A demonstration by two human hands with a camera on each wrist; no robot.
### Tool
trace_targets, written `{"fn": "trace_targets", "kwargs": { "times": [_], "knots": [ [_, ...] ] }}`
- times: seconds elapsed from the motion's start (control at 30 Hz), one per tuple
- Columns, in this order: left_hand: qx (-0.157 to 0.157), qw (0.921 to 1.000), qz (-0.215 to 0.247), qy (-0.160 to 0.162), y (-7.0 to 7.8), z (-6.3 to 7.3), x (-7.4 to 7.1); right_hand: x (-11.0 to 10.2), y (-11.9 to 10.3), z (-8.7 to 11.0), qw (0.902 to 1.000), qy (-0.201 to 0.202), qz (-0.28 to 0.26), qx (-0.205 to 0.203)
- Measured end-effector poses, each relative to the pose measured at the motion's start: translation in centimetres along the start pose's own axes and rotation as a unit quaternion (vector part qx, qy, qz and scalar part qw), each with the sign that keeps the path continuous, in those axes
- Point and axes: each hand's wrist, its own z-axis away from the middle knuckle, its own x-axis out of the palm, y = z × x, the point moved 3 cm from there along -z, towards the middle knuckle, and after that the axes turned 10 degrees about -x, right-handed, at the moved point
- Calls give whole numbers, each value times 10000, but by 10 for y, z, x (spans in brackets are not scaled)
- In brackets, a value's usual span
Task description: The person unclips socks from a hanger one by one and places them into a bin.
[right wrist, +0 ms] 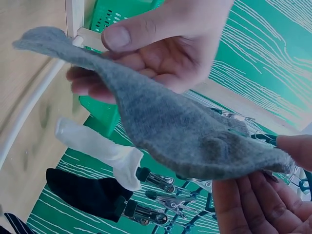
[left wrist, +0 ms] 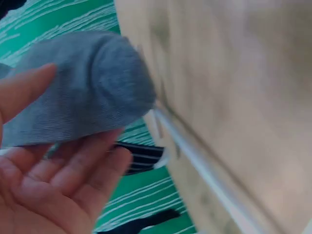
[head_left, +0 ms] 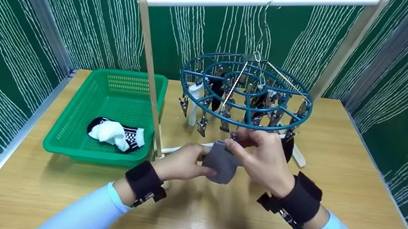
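Note:
A gray sock (head_left: pixel 220 163) is stretched between my two hands below the round hanger. My right hand (head_left: pixel 265 159) pinches its cuff end together with a small metal clip (head_left: pixel 233 136) at the hanger's near rim. My left hand (head_left: pixel 185 163) lies around the toe end. In the right wrist view the left thumb (right wrist: pixel 117 38) stands just off the gray sock (right wrist: pixel 165 112), with the fingers behind it. In the left wrist view those fingers reach out loosely beneath the gray sock (left wrist: pixel 92 83).
The teal round hanger (head_left: pixel 246 124) hangs from a white rod (head_left: pixel 223 2) on a wooden stand. A white sock (right wrist: pixel 97 151) and a black sock (right wrist: pixel 87 195) hang from its clips. At left, a green basket (head_left: pixel 57 139) holds a white sock (head_left: pixel 110 133) and a checkered black-and-white sock (head_left: pixel 134 139).

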Motion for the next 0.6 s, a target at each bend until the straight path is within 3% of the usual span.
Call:
{"fn": "trace_targets", "kwargs": {
  "times": [0.13, 0.33, 0.6],
  "knots": [
    [275, 9991, 308, 75, -4, -4, 0, -1, 0, 0, 10000, 18, 28, -74],
    [294, 9977, 396, 455, -7, -6, -4, -1, 0, 0, 9999, 75, -22, -99],
    [292, 9966, 489, 603, -9, -10, -5, 0, 3, 1, 9991, 343, -222, -131]
  ]
}}
